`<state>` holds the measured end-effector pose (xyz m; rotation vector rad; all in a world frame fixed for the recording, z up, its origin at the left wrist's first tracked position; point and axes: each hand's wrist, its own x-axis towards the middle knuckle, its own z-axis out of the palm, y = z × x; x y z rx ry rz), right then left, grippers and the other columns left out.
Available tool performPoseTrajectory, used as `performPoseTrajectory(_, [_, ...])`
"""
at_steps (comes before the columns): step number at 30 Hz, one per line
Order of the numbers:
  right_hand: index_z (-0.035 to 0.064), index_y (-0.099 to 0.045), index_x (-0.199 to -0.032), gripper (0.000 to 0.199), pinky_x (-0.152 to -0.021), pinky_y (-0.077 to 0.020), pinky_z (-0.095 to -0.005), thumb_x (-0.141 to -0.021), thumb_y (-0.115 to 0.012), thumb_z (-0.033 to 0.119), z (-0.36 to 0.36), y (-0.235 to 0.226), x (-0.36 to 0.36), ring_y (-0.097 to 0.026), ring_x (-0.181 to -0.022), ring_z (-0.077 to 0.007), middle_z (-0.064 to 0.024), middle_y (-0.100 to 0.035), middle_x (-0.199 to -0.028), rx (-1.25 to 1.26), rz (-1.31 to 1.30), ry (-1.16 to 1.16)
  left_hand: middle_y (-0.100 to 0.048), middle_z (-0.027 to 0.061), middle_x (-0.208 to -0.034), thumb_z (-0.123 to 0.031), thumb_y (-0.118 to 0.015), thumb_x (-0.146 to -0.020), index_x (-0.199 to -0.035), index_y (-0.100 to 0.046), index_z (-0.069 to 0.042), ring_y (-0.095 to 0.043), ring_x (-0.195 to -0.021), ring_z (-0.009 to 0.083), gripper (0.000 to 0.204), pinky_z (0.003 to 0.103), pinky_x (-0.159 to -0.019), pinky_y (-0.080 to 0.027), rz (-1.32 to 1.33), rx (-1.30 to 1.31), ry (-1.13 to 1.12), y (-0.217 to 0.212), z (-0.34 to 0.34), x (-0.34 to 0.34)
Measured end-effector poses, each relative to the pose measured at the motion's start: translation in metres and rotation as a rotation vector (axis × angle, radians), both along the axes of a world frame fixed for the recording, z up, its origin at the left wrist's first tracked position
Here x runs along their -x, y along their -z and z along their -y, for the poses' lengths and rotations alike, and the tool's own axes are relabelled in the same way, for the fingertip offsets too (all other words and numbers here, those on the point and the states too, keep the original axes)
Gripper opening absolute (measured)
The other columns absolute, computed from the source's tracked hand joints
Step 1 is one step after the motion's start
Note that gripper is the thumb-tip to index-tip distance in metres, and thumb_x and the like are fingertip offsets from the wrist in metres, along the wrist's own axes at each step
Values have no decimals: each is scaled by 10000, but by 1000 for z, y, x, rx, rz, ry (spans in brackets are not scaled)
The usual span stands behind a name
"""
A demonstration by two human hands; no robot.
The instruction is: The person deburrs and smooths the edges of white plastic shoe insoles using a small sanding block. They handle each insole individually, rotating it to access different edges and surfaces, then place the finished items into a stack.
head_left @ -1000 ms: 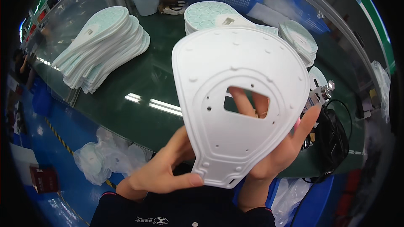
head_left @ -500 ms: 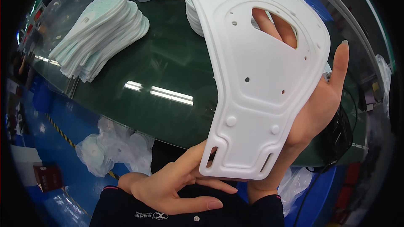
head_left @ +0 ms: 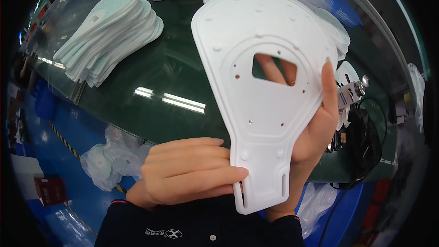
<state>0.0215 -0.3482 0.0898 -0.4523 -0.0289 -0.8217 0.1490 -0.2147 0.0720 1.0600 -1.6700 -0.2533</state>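
I hold a white moulded plastic plate (head_left: 260, 87) upright before me, wide and rounded at the top, narrow with two slots at the bottom, with a four-sided window near its middle. My right hand (head_left: 315, 123) grips it from behind along its right edge, fingers showing through the window. My left hand (head_left: 187, 171) is curled at the plate's lower left edge, fingertips touching its narrow end.
A dark green glossy table (head_left: 151, 77) lies beneath. A fanned stack of white plates (head_left: 109, 36) rests at its far left, another stack (head_left: 338, 32) behind the held plate. A power tool with black cable (head_left: 354, 91) sits at right. Clear plastic bags (head_left: 109, 160) lie on the blue floor.
The plate has swung from a slant leaning right to more upright, its window nearer the middle. My left hand rose from under the plate's bottom to its lower left edge.
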Motion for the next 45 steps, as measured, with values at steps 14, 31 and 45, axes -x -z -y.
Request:
performPoseTrajectory(14, [-80, -426, -1080, 466, -865, -385, -387, -622, -398, 2, -42, 76, 32, -509, -947, -282, -178, -508, -1039, -160, -242, 77, -319, 336, -1209, -211, -563, -753, -789, -520, -54, -302, -1172, 396, 167, 476, -952, -211, -287, 62, -17, 9, 29, -32])
performPoseTrajectory(31, [108, -646, -842, 424, -925, -286, -465, -477, -729, 307, -38, 20, 36, -545, -915, -272, 1, -630, -749, 1271, -785, 839, -569, 83, -855, -125, -672, -652, -800, -541, -83, -586, -728, 184, 202, 452, -817, -421, -29, 173, -112, 8, 7, -11])
performPoseTrajectory(45, [83, -652, -830, 374, -921, -287, -479, -588, -664, 368, -27, 33, 44, -540, -944, -278, -32, -634, -757, 1220, -798, 629, -561, 136, -796, -121, -679, -638, -760, -618, -29, -572, -681, 195, 164, 346, -683, -489, -86, -17, -30, 10, 7, -13])
